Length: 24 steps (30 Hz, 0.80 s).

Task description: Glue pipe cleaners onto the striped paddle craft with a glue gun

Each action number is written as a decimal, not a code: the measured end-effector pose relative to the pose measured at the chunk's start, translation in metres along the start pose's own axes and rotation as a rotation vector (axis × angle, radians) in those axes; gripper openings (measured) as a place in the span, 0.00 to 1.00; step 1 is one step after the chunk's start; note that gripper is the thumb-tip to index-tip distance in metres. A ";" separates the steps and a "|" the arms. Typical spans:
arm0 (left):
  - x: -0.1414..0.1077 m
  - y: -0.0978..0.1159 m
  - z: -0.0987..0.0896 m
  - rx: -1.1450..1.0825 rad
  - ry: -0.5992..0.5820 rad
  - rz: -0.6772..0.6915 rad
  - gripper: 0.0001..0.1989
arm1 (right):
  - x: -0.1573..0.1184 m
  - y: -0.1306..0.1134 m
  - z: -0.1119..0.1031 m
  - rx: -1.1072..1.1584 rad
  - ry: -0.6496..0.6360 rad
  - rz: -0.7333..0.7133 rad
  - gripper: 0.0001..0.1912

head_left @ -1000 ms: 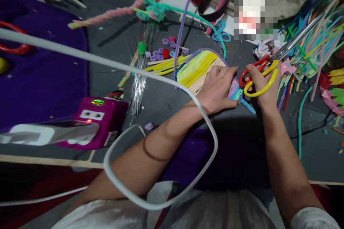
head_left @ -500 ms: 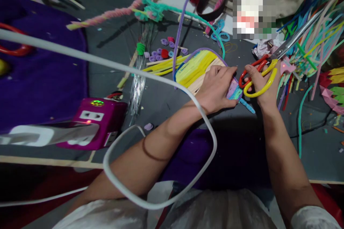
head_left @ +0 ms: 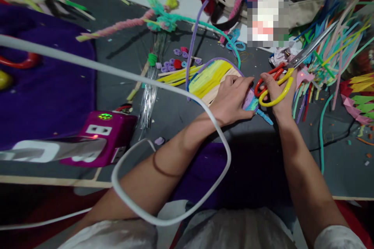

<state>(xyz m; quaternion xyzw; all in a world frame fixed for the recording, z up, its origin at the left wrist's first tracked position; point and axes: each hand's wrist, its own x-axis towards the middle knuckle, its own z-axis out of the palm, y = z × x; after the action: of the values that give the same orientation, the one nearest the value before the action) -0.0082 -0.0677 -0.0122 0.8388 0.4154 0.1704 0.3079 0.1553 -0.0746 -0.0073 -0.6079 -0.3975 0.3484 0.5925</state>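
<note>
A rounded craft piece [head_left: 209,79] of pipe cleaners lies on the table, with yellow and cream rows and a purple edge. My left hand [head_left: 230,99] grips its right part, the fingers over the top and the thumb at the lower edge. Between thumb and fingers a lilac and blue end shows, and a short blue pipe cleaner [head_left: 265,117] sticks out from it. My right hand [head_left: 280,93] is closed around scissors with one red and one yellow handle [head_left: 276,92]. Their blades [head_left: 314,46] point up and right, away from the piece. The left palm hides part of the rows.
A white cable [head_left: 125,72] loops across the view over my left forearm. At left stands a magenta power socket box [head_left: 97,136]. Loose pipe cleaners [head_left: 344,50] pile up at right. Small purple and red coils [head_left: 172,63] and clear thin strips [head_left: 148,103] lie left of the piece.
The view has shifted slightly, so the table things appear a little further left and lower. Both hands keep their holds on the craft piece and the scissors.
</note>
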 end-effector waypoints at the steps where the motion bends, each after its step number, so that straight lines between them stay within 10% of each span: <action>1: 0.000 0.000 0.000 0.004 0.001 -0.001 0.47 | 0.000 0.001 0.001 0.000 0.000 -0.007 0.29; 24: 0.000 0.005 -0.002 0.008 -0.008 -0.026 0.47 | 0.011 0.032 -0.014 -0.032 -0.193 -0.205 0.36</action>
<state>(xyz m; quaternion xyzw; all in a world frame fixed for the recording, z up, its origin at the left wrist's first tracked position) -0.0062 -0.0698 -0.0074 0.8354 0.4255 0.1613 0.3082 0.1746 -0.0706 -0.0382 -0.5370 -0.5180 0.3365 0.5745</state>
